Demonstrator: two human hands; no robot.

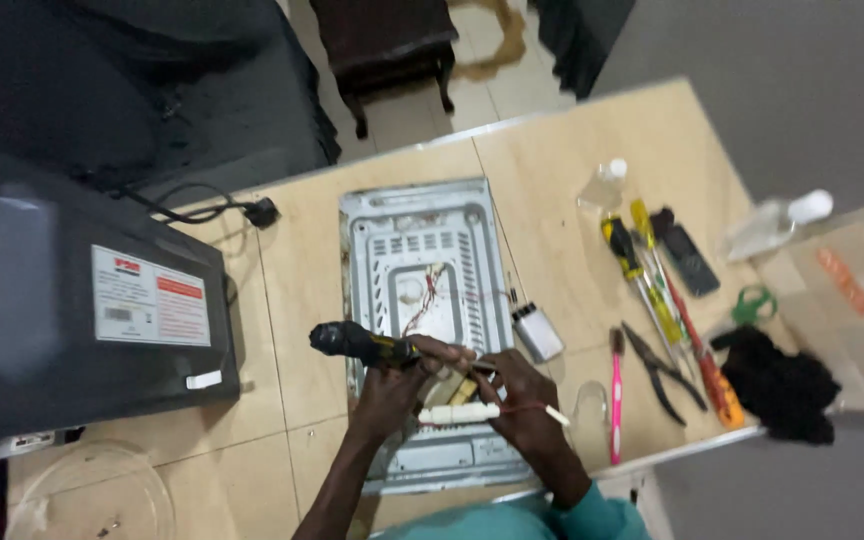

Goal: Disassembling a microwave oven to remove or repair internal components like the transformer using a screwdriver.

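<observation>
Head view, wooden worktable (282,440). Grey metal chassis panel (427,270), vented, lies flat at table centre with red/white wiring (422,305) showing through its middle opening; flat lay gives access from above.

L hand (392,385) is closed around a black-and-yellow screwdriver (362,345), handle pointing out to the left, shaft angled in toward the work between the hands; tip hidden by fingers. R hand (517,400) pinches a white elongated component (457,412) at the panel's near edge, fingers pressed on it, apparently to steady it against the driver. A red lead runs from it to a white connector (556,415), hanging free to the right.

Small silver capacitor-like box (537,332) sits just beside the panel's right edge, wired to it, so it can't go farther.

Tools are laid in a row on the R side, within reach: pliers (664,372), pink toothbrush (615,385), several yellow/orange screwdrivers (652,285). Black cloth (780,385) at the table edge.

Black microwave casing (82,300) is parked on the left, well apart. Glass turntable plate (92,495) near left corner.
</observation>
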